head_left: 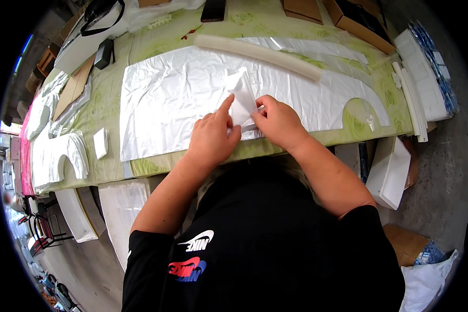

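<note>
Head view: white folded piece on broad silvery sheet, near middle. My right hand pinches its right edge; left hand at left edge, cannot tell if gripping. Probably light, thin, slippery, easily creased; best held by edges.

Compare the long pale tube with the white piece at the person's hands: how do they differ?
The tube is long and rounded; the white piece is shorter and angular. The left hand and right hand are at the white piece; the tube lies beyond them, untouched. Both are pale and lie over the silvery sheet.
</note>
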A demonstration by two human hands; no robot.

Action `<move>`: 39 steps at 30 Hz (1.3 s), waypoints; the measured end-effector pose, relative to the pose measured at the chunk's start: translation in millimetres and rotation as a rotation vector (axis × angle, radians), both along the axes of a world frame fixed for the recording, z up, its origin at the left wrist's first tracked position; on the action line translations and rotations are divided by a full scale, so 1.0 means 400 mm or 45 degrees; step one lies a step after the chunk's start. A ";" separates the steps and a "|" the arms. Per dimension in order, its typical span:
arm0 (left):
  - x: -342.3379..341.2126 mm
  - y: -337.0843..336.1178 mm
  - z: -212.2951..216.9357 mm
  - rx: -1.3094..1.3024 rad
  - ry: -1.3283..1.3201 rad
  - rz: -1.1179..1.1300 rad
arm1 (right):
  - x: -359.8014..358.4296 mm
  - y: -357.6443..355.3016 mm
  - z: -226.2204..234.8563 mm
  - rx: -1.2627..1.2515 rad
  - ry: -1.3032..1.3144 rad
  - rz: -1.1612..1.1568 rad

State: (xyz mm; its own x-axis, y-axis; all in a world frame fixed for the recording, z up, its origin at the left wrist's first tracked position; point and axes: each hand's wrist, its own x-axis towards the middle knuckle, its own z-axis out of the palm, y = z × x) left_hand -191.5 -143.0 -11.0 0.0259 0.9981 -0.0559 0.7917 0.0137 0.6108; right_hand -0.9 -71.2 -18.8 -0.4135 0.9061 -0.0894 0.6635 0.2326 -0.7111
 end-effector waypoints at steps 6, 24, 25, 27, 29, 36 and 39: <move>0.005 0.033 -0.057 0.553 0.433 -0.368 | -0.010 0.014 0.009 -0.011 -0.087 0.023; 0.003 -0.083 -0.046 0.292 0.331 -0.595 | 0.147 -0.179 0.018 -0.093 0.462 0.262; 0.001 -0.087 -0.046 0.306 0.350 -0.595 | 0.156 -0.174 0.018 0.095 0.441 0.319; 0.000 -0.086 -0.038 0.277 0.304 -0.590 | 0.159 -0.131 0.002 0.458 0.371 0.391; 0.001 -0.082 -0.035 0.262 0.243 -0.584 | 0.142 -0.100 -0.010 0.646 0.220 0.439; -0.008 -0.062 -0.048 0.321 0.013 -0.436 | 0.093 -0.040 -0.049 0.696 0.091 0.413; -0.008 -0.047 -0.057 0.494 -0.072 -0.278 | 0.080 -0.036 -0.049 0.696 0.090 0.340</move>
